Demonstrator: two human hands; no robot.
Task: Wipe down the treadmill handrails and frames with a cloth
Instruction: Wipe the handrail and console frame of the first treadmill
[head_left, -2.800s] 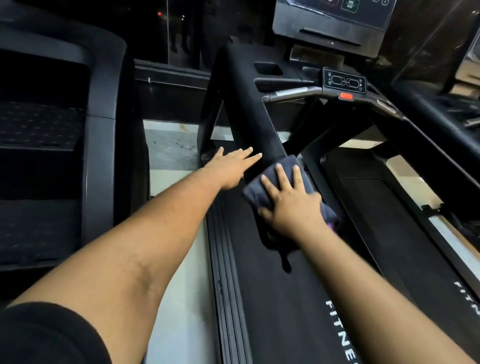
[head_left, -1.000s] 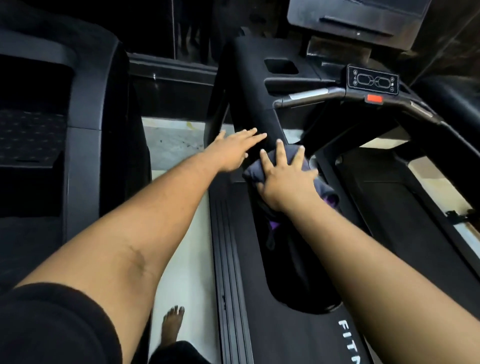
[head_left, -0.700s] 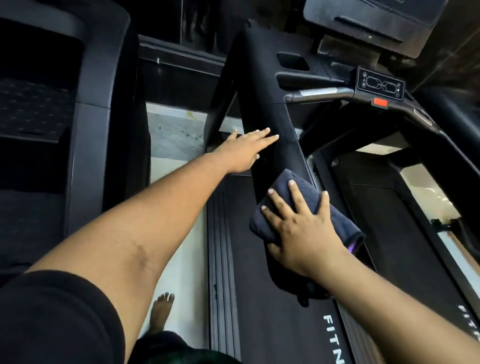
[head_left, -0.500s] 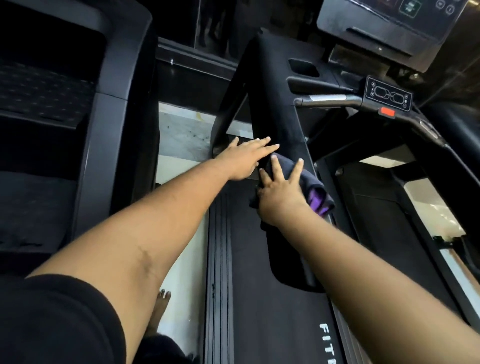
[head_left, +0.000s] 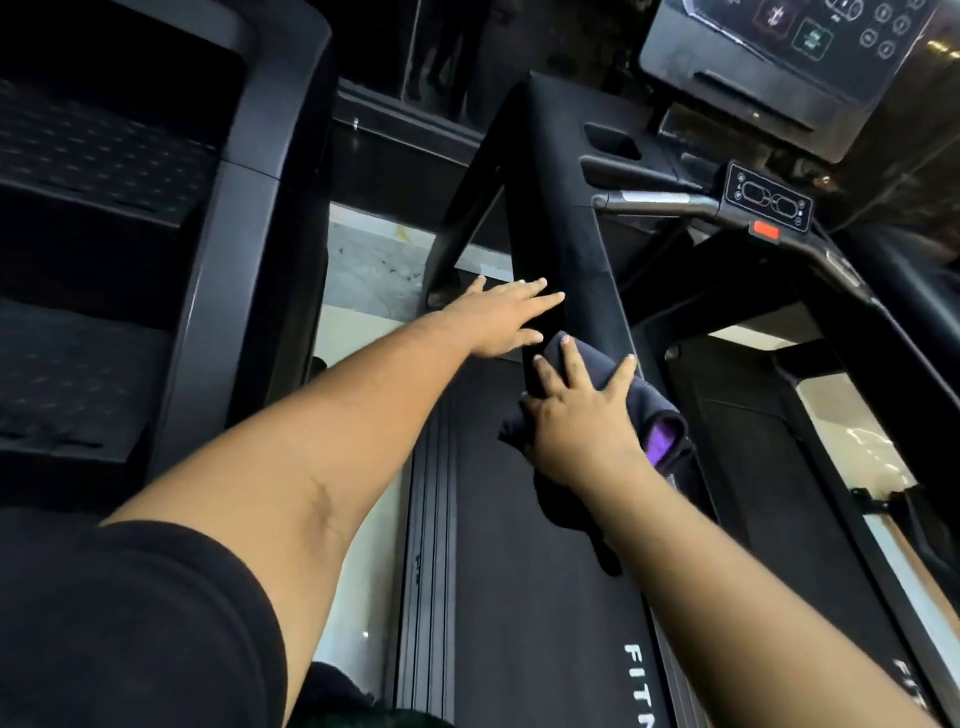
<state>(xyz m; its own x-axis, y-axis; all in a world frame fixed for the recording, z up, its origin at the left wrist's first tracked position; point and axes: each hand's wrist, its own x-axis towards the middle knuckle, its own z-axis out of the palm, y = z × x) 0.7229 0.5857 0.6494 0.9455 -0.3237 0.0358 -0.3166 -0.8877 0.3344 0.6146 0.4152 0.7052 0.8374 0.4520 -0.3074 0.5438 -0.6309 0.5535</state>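
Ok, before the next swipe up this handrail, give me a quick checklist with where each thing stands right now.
1. Cloth on the handrail: ok, it lies against the rail's lower part.
2. Right hand on the cloth: ok, fingers spread and pressing on it.
3. Left hand out of the swipe path: not ok, its fingertips rest on the rail just above the cloth.
4. Cloth bunched neatly: not ok, a tail hangs below the hand toward the belt.
5. Upper rail free of objects: ok, nothing sits on it.
6. Rail already clean above: cannot tell, the black surface is too dark.
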